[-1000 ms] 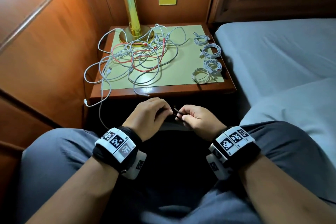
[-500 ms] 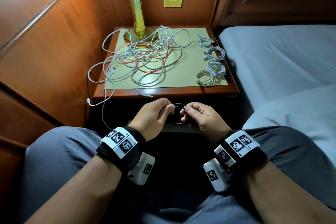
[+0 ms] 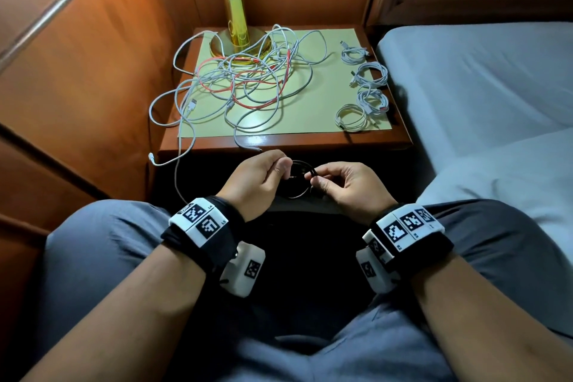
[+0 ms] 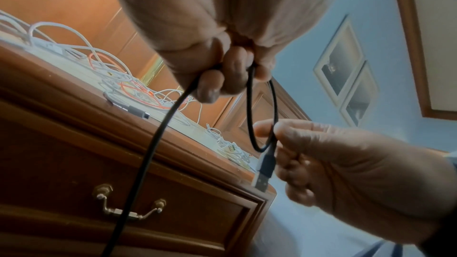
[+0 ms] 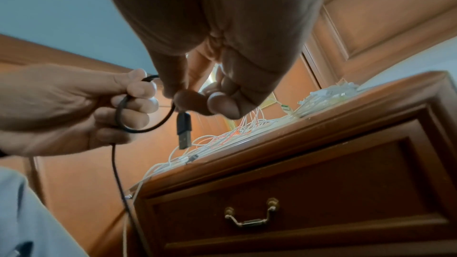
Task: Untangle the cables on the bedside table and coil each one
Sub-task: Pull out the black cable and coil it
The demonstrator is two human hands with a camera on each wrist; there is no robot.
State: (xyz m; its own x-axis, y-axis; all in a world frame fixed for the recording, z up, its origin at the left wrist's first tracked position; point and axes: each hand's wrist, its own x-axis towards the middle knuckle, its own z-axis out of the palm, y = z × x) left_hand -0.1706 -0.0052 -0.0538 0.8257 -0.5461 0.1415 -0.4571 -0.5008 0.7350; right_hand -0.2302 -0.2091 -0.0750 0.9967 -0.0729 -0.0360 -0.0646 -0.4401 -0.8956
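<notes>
A black cable [image 3: 298,178] hangs in a small loop between both hands, just in front of the bedside table [image 3: 279,146]. My left hand [image 3: 260,178] grips the loop in curled fingers [image 4: 222,77]. My right hand [image 3: 335,181] pinches the cable [image 4: 273,124] just above its USB plug [image 5: 184,132], which points down. A long strand [image 4: 148,153] drops from the left hand. A tangle of white and red cables [image 3: 248,80] lies on the table's left half. Several coiled white cables [image 3: 366,90] sit in a row along its right edge.
A brass lamp [image 3: 237,25] stands at the back of the table, inside the tangle. White strands [image 3: 173,146] hang over the table's left front corner. The drawer with a brass handle [image 5: 249,216] faces my knees. A bed [image 3: 480,87] lies to the right, wood panelling to the left.
The hands have drawn slightly apart and the black cable now shows as a round loop between them. The head view has tipped a little downward.
</notes>
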